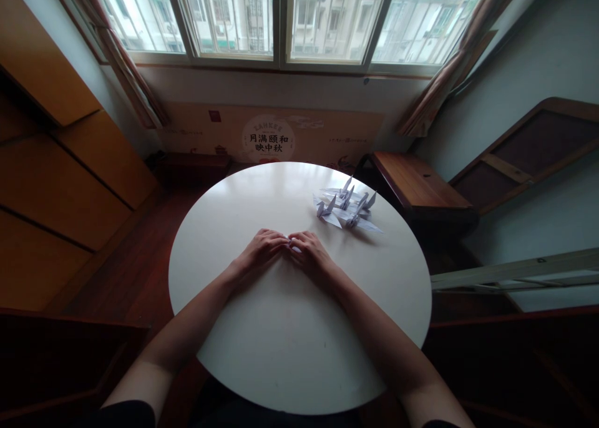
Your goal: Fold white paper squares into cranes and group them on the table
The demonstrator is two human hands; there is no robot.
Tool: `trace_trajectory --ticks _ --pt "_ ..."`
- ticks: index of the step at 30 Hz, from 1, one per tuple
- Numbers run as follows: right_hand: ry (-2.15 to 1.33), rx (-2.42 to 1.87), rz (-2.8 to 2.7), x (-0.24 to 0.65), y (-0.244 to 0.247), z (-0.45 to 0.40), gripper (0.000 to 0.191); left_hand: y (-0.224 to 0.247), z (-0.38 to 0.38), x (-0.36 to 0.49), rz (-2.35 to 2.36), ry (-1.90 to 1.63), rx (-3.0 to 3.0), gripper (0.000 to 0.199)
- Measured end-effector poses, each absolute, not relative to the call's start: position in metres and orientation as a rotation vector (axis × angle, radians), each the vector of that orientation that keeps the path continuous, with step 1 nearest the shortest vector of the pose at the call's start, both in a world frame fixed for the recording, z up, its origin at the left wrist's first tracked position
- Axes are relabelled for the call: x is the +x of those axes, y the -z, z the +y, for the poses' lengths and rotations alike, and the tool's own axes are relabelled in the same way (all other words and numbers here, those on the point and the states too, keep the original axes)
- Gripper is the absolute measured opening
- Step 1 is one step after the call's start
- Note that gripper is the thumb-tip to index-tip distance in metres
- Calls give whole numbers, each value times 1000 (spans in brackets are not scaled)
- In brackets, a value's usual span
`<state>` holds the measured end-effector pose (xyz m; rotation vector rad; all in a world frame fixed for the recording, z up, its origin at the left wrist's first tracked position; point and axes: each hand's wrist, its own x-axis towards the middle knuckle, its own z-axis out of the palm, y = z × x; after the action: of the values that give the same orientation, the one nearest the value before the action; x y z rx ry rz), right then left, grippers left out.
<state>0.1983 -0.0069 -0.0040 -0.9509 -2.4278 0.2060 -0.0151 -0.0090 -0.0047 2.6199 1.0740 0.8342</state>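
Near the middle of a round white table [281,353], my two hands meet over a small piece of folded paper [294,248]. My left hand [266,246] has its fingers closed on the paper's left side. From the other side my right hand [306,250] pinches it, fingertips almost touching those of the left. Most of the paper is hidden under the fingers, so its shape cannot be made out. Beyond my right hand, several pale folded paper cranes [349,209] are grouped close together, their wings and necks sticking up.
A wooden side table [416,181] stands beyond the table's right edge. Orange-brown cabinets [70,166] line the left. Behind the table a printed board [322,135] leans below a barred window [234,16] with curtains. Dark wooden furniture [60,359] flanks the near side.
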Motion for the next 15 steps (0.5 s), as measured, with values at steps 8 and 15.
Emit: trace_trajectory --ticks 8,15 --pt "-141 -1157 -2398 197 0 -7 14 -9 -15 -16 1668 -1053 2191 28" --pt "-262 -1198 -2200 197 3 -7 16 -6 -16 -15 1565 -1043 2140 42"
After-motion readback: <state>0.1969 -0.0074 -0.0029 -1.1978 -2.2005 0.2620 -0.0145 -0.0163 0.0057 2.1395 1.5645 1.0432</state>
